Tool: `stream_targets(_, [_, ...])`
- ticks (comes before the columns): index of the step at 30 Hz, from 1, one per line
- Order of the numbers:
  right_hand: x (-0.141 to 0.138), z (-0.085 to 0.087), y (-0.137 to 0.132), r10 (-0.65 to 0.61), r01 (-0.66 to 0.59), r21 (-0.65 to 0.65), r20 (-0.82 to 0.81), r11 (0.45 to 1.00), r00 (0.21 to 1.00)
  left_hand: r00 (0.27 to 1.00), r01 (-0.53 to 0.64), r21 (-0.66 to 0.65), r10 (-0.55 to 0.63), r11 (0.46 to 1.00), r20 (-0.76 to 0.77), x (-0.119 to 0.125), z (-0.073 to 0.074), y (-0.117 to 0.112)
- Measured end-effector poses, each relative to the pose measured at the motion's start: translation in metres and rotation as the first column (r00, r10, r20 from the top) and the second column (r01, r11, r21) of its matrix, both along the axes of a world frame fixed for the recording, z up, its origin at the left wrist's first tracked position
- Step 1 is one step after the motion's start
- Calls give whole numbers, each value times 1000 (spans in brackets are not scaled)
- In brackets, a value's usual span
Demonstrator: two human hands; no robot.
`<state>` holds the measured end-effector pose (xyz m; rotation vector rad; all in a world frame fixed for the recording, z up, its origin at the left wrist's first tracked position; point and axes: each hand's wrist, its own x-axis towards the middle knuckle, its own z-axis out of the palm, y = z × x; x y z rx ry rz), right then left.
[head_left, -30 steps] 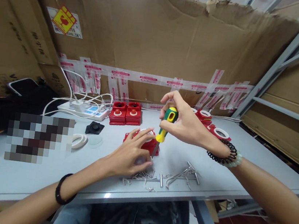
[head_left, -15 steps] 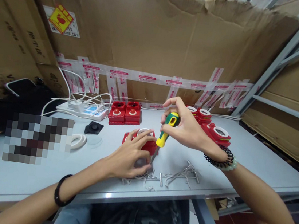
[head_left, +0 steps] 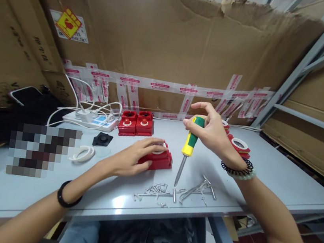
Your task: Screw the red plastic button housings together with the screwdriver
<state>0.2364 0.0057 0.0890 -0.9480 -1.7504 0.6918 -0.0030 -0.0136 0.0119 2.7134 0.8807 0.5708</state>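
Observation:
My left hand lies on top of a red plastic housing with a white ring, fingers laid over it and gripping its near side. My right hand holds a screwdriver with a green and yellow handle, upright, its tip hanging just above the table to the right of the housing. A scatter of small metal screws and pins lies near the table's front edge, below the screwdriver tip.
Two red housings stand at the back centre, more red housings with white rings at back right. A white power strip with cables, a black part and white rings lie left. Cardboard walls the grey table.
My right hand lifted the screwdriver off the red housing and moved it right. My left hand slid back from the housing's front corner onto its top.

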Motion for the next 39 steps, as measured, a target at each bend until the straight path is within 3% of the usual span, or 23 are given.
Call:
stream_targets(4, [-7,1,4,-36,36,78,-2,996,999,999,-28,-2,28,1000,-17,-2,3,8])
stream_targets(7, [-14,2,7,-96,98,199,-18,975,995,981,-192,45,192,980,-1,-1,1,16])
stream_targets(11, [-23,3,10,-105,116,277,-53,954,993,860,-507,30,504,861,79,-5,-5,28])
stream_targets(13, [-30,3,10,-106,121,293,-67,948,992,822,-560,-41,561,827,102,-10,-6,31])
stream_targets(17, [-45,-2,8,-96,122,356,-91,926,991,863,-478,-135,493,868,114,-15,-5,33])
stream_targets(24, [-62,-13,6,-77,90,403,-49,911,996,887,-338,-116,358,934,292,-8,-15,40])
stream_targets(39, [-64,-17,7,-123,121,422,-22,899,992,870,-336,-62,336,940,361,-3,-22,41])
